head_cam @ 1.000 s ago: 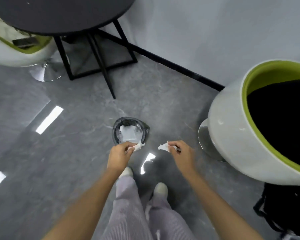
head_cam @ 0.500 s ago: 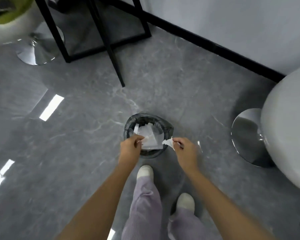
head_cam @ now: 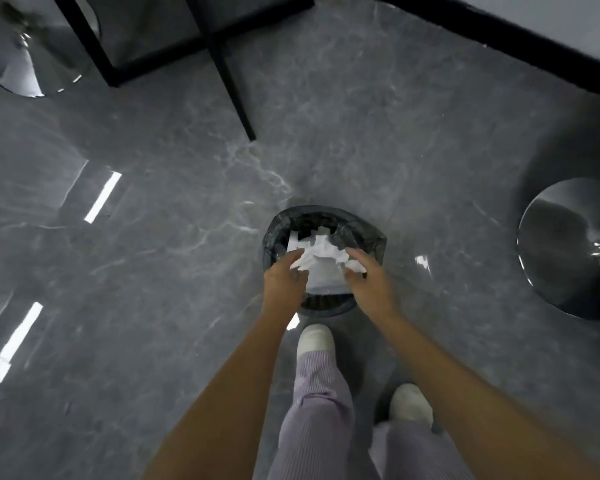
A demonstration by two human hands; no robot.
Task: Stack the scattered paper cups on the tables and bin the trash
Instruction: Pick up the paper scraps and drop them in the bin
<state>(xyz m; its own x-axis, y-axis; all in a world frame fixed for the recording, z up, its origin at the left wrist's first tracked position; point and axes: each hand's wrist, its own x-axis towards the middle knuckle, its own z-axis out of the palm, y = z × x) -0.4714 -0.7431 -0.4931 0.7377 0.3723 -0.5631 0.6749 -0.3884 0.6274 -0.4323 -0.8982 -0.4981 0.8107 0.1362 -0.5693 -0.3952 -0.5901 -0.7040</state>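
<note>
A small round bin (head_cam: 368, 237) with a black liner stands on the grey floor just ahead of my feet. White crumpled paper (head_cam: 321, 271) fills its mouth. My left hand (head_cam: 284, 282) hovers over the bin's left rim with its fingers loosely spread above the paper and nothing plainly gripped. Over the right rim, my right hand (head_cam: 369, 285) has a small white paper scrap (head_cam: 356, 266) between thumb and fingers. No paper cups are in view.
Black table legs (head_cam: 229, 74) stand on the floor beyond the bin. A chrome chair base (head_cam: 575, 247) sits at the right and another chrome base (head_cam: 25, 64) at the far left. A black skirting (head_cam: 499, 32) runs along the wall at the upper right.
I have bent lower and stepped closer to the bin. Both hands moved forward over its mouth. The left hand's fingers have opened above the paper inside.
</note>
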